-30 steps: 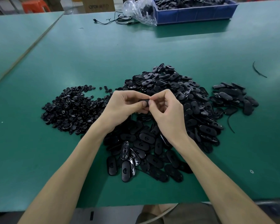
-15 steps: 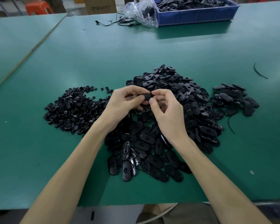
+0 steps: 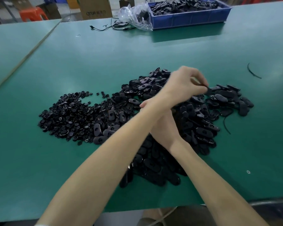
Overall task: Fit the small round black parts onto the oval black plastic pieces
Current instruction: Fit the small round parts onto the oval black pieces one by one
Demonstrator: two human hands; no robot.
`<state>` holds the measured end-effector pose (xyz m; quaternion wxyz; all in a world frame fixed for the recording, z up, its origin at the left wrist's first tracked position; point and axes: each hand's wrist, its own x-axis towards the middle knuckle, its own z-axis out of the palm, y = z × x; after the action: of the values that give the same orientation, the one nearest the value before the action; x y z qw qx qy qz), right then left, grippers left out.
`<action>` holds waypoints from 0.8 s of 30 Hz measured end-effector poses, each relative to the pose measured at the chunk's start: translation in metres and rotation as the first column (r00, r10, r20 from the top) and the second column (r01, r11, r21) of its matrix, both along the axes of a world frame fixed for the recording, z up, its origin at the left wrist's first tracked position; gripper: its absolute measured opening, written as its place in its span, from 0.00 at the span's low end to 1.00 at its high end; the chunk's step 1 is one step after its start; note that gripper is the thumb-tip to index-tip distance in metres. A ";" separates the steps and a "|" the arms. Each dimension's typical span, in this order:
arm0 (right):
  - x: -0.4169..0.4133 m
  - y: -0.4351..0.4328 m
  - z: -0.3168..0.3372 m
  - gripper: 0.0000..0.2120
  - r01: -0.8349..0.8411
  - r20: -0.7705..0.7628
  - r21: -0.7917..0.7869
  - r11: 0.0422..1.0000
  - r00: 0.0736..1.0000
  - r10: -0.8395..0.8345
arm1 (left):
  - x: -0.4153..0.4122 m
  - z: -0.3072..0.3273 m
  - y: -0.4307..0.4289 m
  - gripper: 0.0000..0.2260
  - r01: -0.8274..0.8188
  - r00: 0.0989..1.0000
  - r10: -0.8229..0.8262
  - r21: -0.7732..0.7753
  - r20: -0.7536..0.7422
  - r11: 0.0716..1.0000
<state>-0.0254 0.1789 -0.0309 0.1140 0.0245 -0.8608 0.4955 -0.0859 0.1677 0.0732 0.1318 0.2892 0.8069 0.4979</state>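
Arms cross over the green bench (image 3: 104, 62). The left hand (image 3: 185, 85) pinches an oval piece (image 3: 208, 91) in a narrow grip just above the right pile (image 3: 227, 98). The right hand (image 3: 164, 128), its grip hidden under that forearm, is nearer the round parts (image 3: 67, 115) at left.

Round parts (image 3: 69, 115) left of oval pieces (image 3: 201, 131); crate (image 3: 189, 20) behind, probably full.

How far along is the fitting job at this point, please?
Done, apparently: the small separate pile on the right. In hand: the left hand pinches one oval piece above that pile; the right hand is mostly hidden under the left forearm. Left: the large oval heap and the round parts heap, so most remains.
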 end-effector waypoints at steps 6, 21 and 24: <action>-0.005 -0.007 -0.003 0.05 0.052 -0.140 -0.064 0.997 0.988 -0.061 | 0.016 -0.022 0.061 0.10 0.089 0.973 -0.086 -0.005 0.216 0.996; 0.007 -0.002 0.006 0.14 -0.080 -0.027 0.128 0.989 0.996 0.084 | 0.023 0.003 0.010 0.14 0.001 0.974 -0.052 0.223 0.222 0.975; 0.005 -0.006 0.012 0.16 -0.027 -0.018 0.364 0.931 0.999 0.036 | 0.016 0.013 -0.030 0.11 -0.070 0.980 0.004 0.327 0.199 0.943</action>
<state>-0.0209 0.1727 -0.0187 0.1101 0.0652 -0.9356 0.3290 -0.0703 0.1381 0.0865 0.1503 0.2416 0.7000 0.6550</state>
